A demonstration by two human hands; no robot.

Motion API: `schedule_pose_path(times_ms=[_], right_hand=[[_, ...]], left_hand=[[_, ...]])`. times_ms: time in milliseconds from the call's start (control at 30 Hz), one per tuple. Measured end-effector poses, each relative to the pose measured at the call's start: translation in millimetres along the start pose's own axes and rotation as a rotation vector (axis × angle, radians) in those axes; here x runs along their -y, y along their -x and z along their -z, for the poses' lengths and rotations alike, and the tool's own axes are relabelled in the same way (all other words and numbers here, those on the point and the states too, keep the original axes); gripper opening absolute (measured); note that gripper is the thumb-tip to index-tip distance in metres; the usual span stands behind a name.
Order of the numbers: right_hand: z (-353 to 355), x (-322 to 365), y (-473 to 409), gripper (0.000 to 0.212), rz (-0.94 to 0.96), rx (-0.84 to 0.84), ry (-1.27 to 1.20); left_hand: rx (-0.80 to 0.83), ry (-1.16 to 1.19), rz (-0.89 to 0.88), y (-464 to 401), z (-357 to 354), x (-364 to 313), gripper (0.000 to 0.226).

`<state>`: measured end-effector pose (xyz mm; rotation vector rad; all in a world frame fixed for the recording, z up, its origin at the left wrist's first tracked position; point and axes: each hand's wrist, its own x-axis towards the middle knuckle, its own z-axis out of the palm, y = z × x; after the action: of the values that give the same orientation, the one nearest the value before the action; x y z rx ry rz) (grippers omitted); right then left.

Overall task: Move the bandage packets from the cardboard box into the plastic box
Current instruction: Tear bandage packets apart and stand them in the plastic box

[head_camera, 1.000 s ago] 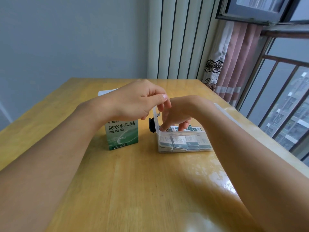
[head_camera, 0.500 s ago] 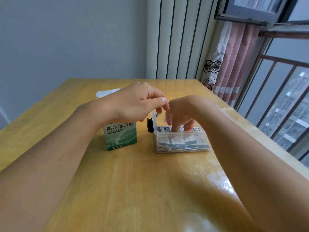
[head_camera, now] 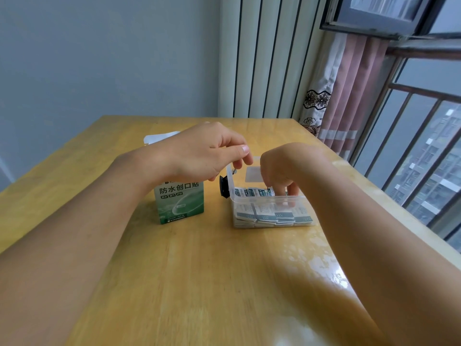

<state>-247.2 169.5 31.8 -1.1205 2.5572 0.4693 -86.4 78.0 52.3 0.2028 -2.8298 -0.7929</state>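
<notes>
Landmark: the clear plastic box (head_camera: 270,207), standing on the wooden table (head_camera: 199,270) with its long axis running left to right across the view, open top facing up.

Bandage packets (head_camera: 272,214): inside the plastic box. Those against the near wall lie stacked flat, long edges parallel to the box's long axis. A further row behind them stands on edge, printed faces toward the camera.

Cardboard box (head_camera: 179,202): green and white, upright, just left of the plastic box and apart from it, printed face toward the camera. Its top is hidden by the left hand.

Left hand (head_camera: 199,153): above the plastic box's left end, fingers curled, thumb and fingertips together on the rim of the left wall, pinching it.

Right hand (head_camera: 282,168): reaching down into the plastic box from above, fingers pointing down among the upright packets. Whether the fingertips grip a packet cannot be told.

A small black round object (head_camera: 223,187) sits against the outside of the plastic box's left wall. A white sheet (head_camera: 159,138) lies on the table beyond the cardboard box.
</notes>
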Motion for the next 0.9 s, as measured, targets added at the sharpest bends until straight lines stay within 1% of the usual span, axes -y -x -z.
schedule_pose_path(times_ms=[133,300,467,567,633,667,700,767,800,833,867,900], right_hand=[[-2.7,2.4,2.1,0.047,-0.019,-0.040,0.001],[-1.9,1.2,0.0,0.042,-0.014,-0.026,-0.036],[-1.4,-0.7,-2.5,0.045,-0.008,-0.006,-0.056],[4.6,-3.1,6.4,0.046,0.009,-0.005,-0.067],[11.9,-4.0,19.0,0.041,0.079,-0.014,-0.148],[16.1,-3.6,25.7,0.035,0.152,-0.056,-0.215],[22.0,-0.4,30.9,0.026,0.255,-0.150,-0.280],[28.1,11.9,38.9,0.013,0.469,-0.435,-0.390],[28.2,21.0,40.0,0.015,0.555,-0.556,-0.432],[25.9,30.1,38.3,0.019,0.619,-0.629,-0.443],[22.0,39.2,35.1,0.023,0.660,-0.654,-0.424],[17.5,47.8,30.0,0.025,0.680,-0.650,-0.392]], left_hand=[[0.003,-0.013,-0.003,-0.1,0.1,0.0,0.031],[-0.002,-0.015,-0.008,0.1,1.1,0.1,0.031],[0.004,-0.009,-0.005,-0.7,0.2,-0.5,0.031],[0.003,-0.019,-0.005,0.4,2.5,-0.3,0.031],[-0.019,-0.024,-0.003,1.5,10.4,2.8,0.030],[-0.051,-0.020,0.005,1.9,15.7,5.9,0.027],[-0.108,-0.021,0.022,2.5,23.5,11.5,0.024],[-0.267,-0.075,0.075,3.9,39.1,26.3,0.016],[-0.337,-0.125,0.113,4.8,46.7,35.1,0.012],[-0.371,-0.178,0.174,6.0,53.4,44.6,0.009],[-0.359,-0.233,0.264,7.9,58.4,54.8,0.011],[-0.298,-0.298,0.383,10.7,62.2,64.0,0.019]])
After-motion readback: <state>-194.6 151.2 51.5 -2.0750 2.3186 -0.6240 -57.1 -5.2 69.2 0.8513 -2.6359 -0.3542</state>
